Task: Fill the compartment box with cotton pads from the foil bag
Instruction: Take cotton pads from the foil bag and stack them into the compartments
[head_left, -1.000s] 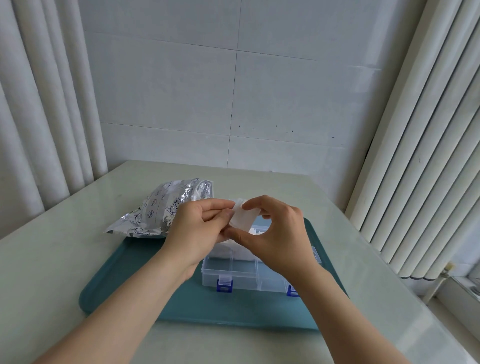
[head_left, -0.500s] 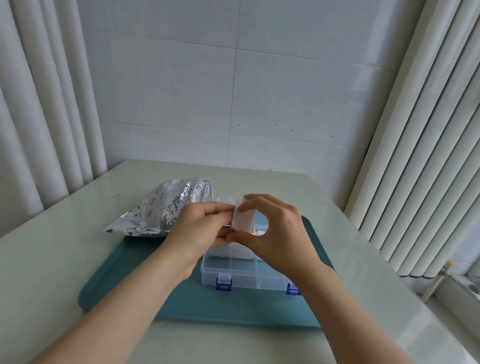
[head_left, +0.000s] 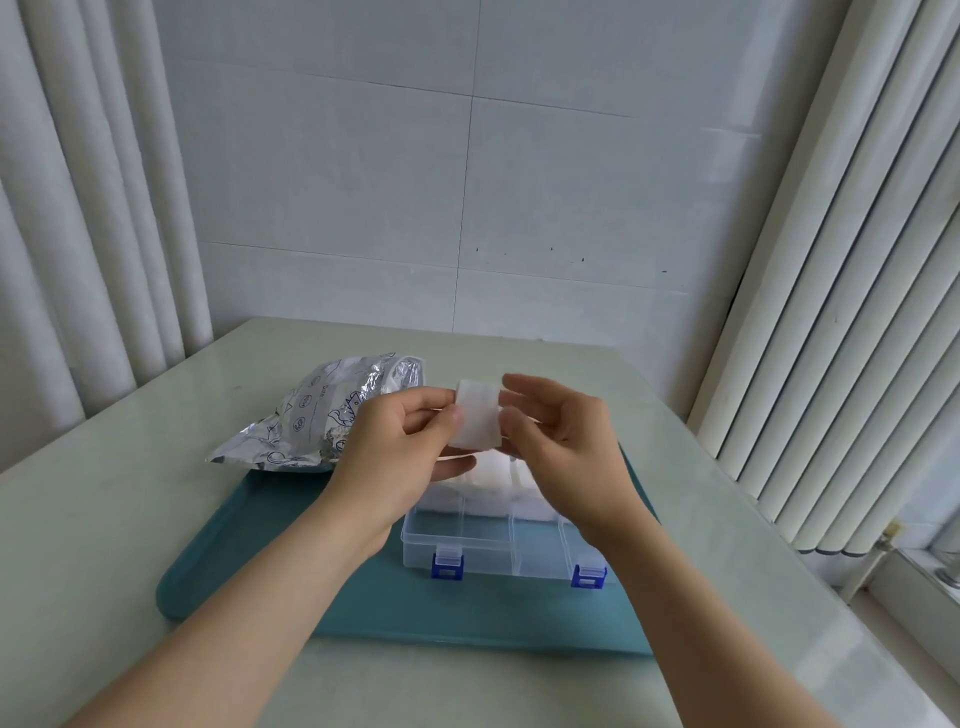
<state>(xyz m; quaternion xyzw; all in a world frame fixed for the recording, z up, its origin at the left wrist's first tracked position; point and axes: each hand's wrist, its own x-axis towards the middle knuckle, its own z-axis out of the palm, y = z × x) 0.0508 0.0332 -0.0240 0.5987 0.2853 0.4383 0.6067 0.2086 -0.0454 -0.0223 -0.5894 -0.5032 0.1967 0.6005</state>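
**Pad held above the box**

Left hand (head_left: 400, 447) pinches a cotton pad (head_left: 477, 413) by its left edge; right hand (head_left: 561, 441) curves loosely at its right edge, grip unclear; compartment box (head_left: 498, 551) beneath both; foil bag (head_left: 322, 421) left of them, print unreadable.

Your left grip (head_left: 400, 447) and right grip (head_left: 563, 441), with the cotton pad (head_left: 478, 415) between them, hang over the far rows of the compartment box (head_left: 483, 543) and block the way down there; its near row lies uncovered. The foil bag (head_left: 311, 421) bars the far-left corner of the tray (head_left: 249, 561); the worktop (head_left: 104, 519) left of it is free
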